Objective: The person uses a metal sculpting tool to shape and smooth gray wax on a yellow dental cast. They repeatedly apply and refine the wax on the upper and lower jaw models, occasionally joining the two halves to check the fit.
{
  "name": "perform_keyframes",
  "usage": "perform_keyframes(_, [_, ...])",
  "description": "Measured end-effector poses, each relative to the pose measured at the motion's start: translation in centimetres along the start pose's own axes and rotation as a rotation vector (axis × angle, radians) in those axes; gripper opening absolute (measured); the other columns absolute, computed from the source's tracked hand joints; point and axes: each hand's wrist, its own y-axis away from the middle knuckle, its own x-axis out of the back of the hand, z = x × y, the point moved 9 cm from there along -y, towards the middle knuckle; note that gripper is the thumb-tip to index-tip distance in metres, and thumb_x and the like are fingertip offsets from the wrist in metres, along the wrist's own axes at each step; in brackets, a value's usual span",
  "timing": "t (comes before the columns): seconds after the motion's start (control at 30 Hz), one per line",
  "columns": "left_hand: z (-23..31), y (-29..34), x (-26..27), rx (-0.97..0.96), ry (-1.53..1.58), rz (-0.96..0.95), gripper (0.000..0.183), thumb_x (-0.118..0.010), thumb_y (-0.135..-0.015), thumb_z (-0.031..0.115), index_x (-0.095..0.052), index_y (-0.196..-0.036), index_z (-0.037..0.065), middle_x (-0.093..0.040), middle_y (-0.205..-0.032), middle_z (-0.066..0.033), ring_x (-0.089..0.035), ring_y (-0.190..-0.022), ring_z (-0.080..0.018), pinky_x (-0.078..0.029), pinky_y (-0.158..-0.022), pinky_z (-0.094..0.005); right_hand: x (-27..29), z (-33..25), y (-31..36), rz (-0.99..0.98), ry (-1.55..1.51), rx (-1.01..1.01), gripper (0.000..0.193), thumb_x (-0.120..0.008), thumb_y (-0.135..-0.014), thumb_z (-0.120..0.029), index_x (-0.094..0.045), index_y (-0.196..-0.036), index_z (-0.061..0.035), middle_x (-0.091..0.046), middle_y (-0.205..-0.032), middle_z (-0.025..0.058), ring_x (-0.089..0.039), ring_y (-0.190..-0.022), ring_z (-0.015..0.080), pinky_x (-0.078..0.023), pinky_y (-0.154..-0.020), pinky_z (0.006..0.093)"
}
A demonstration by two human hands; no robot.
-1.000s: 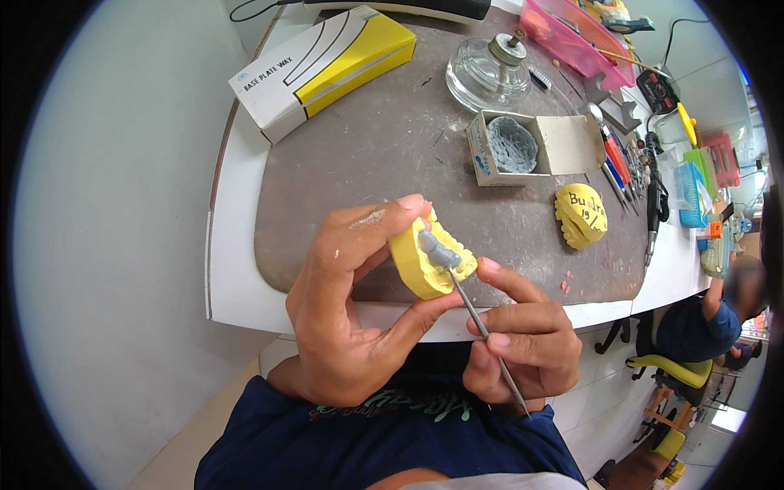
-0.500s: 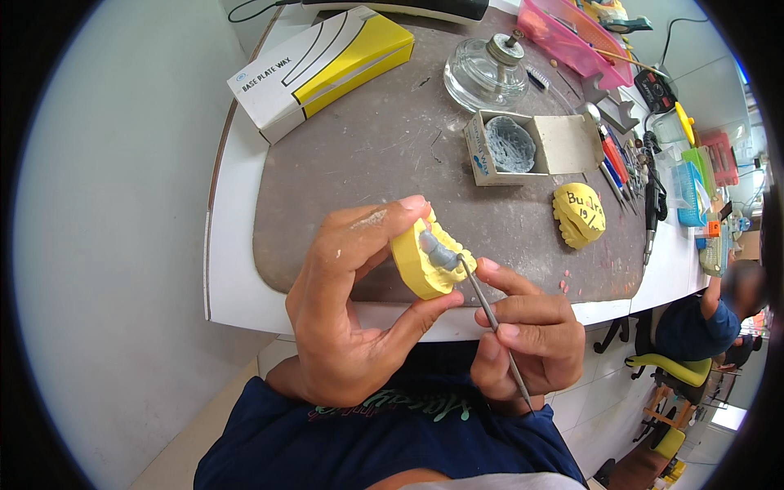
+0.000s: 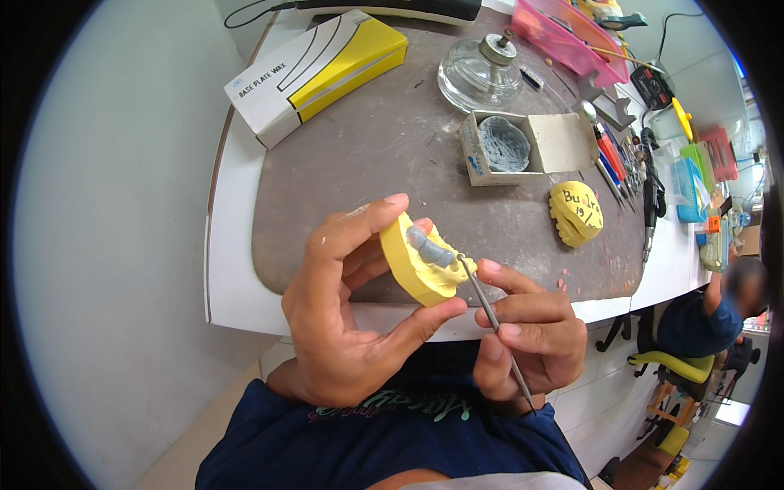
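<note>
My left hand (image 3: 347, 306) is closed on a yellow dental cast (image 3: 408, 269), fingertips at its far edge and thumb at its near edge. Grey-blue wax (image 3: 431, 248) sits over part of the cast's row of teeth. In my right hand (image 3: 531, 339) is a thin metal wax carver (image 3: 494, 318), gripped like a pen. Its tip is at the right end of the cast, beside the wax; whether it touches the cast I cannot tell. My right index fingertip is close to that same end. A second yellow cast (image 3: 576, 214) with handwriting lies on the table to the right.
An open small box (image 3: 490, 169) of grey-blue wax stands beyond my hands, with a glass spirit burner (image 3: 474, 82) behind it. At the back left lies a white-and-yellow box (image 3: 327, 69). Pens, tools and a pink basket (image 3: 563, 37) line the right side. Another person (image 3: 694, 327) sits far right.
The cast in my left hand has turned and shifted slightly left, showing more of its base side. The carver's tip is now farther from the wax. My right hand has barely moved.
</note>
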Motion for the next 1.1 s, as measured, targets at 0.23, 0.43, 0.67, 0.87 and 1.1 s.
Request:
perform_keyframes(0.23, [-0.25, 0.07, 0.00, -0.001, 0.021, 0.009, 0.084, -0.089, -0.067, 0.009, -0.039, -0.133, -0.003, -0.059, -0.115, -0.0168, -0.064, -0.111, -0.0297, -0.055, -0.093, -0.0360, -0.03, 0.20, 0.07, -0.006, -0.001, 0.001, 0.032, -0.076, -0.077, 0.002, -0.057, -0.102, -0.0049, -0.068, -0.088, 0.0149, -0.068, -0.099, 0.0411, -0.058, -0.086, 0.0453])
perform_keyframes(0.43, [-0.28, 0.09, 0.01, -0.017, 0.029, 0.005, 0.084, -0.089, -0.068, 0.010, -0.039, -0.133, -0.003, -0.059, -0.114, -0.0165, -0.063, -0.111, -0.0303, -0.055, -0.093, -0.0364, -0.10, 0.07, -0.05, -0.025, 0.030, -0.003, 0.031, -0.077, -0.077, 0.000, -0.058, -0.100, -0.0057, -0.069, -0.088, 0.0146, -0.068, -0.102, 0.0405, -0.057, -0.087, 0.0454])
perform_keyframes(0.67, [-0.28, 0.07, -0.01, -0.025, 0.020, -0.001, 0.084, -0.089, -0.067, 0.009, -0.039, -0.133, -0.003, -0.058, -0.114, -0.0164, -0.063, -0.111, -0.0307, -0.055, -0.093, -0.0365, -0.01, 0.23, 0.07, 0.014, 0.023, -0.003, 0.029, -0.077, -0.077, 0.000, -0.058, -0.098, -0.0042, -0.069, -0.086, 0.0154, -0.069, -0.099, 0.0407, -0.057, -0.087, 0.0474])
perform_keyframes(0.87, [-0.20, 0.07, -0.04, -0.024, 0.022, 0.004, 0.083, -0.089, -0.067, 0.008, -0.039, -0.133, -0.003, -0.058, -0.114, -0.0168, -0.063, -0.111, -0.0311, -0.055, -0.093, -0.0365, -0.04, 0.16, 0.08, 0.007, 0.028, -0.003, 0.029, -0.077, -0.076, 0.000, -0.058, -0.098, -0.0051, -0.069, -0.086, 0.0144, -0.068, -0.100, 0.0405, -0.057, -0.087, 0.0477])
perform_keyframes(1.1, [-0.24, 0.06, -0.04, -0.036, 0.030, 0.004, 0.084, -0.088, -0.067, 0.006, -0.039, -0.133, -0.003, -0.059, -0.114, -0.0170, -0.063, -0.111, -0.0312, -0.056, -0.093, -0.0369, -0.08, 0.17, 0.21, -0.020, 0.024, -0.017, 0.032, -0.079, -0.074, -0.001, -0.059, -0.098, -0.0079, -0.070, -0.088, 0.0117, -0.067, -0.103, 0.0398, -0.056, -0.088, 0.0473])
